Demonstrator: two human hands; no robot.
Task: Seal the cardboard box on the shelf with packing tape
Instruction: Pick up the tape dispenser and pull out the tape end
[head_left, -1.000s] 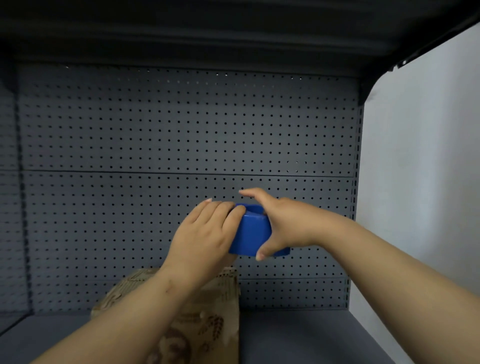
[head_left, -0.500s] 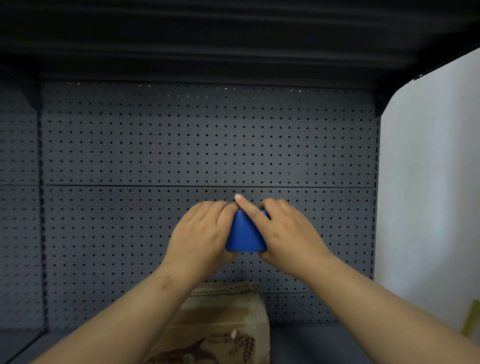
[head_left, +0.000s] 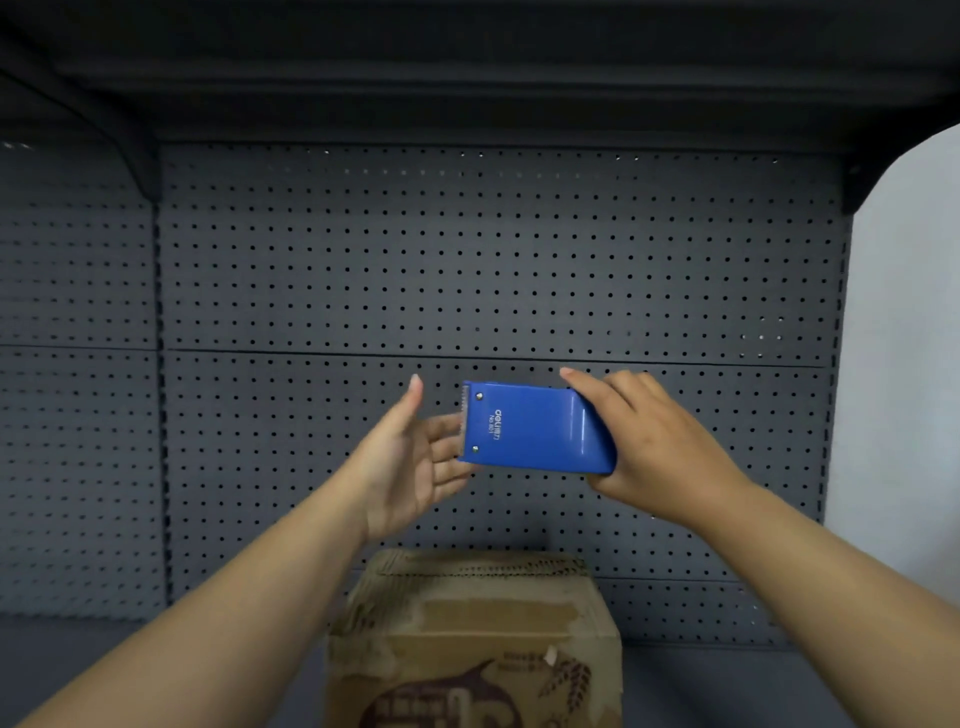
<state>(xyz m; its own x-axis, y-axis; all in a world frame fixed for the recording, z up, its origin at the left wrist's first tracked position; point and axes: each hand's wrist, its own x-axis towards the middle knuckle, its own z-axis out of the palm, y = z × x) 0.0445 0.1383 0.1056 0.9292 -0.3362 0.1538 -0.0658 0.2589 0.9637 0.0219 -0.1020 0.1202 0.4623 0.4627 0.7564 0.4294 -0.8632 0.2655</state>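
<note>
Head view, items as they stand. Your right hand: raised before the pegboard, fingers wrapped over the rounded end of the blue tape dispenser, thumb underneath, toothed edge pointing left. Your left hand: open, palm turned right, fingers spread, tips at the dispenser's toothed edge; contact unclear. Cardboard box: on the shelf below both hands, flaps closed, against the back panel.

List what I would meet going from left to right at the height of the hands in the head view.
Perforated back panel → left hand, open → blue tape dispenser → right hand, holding the dispenser → light wall.
</note>
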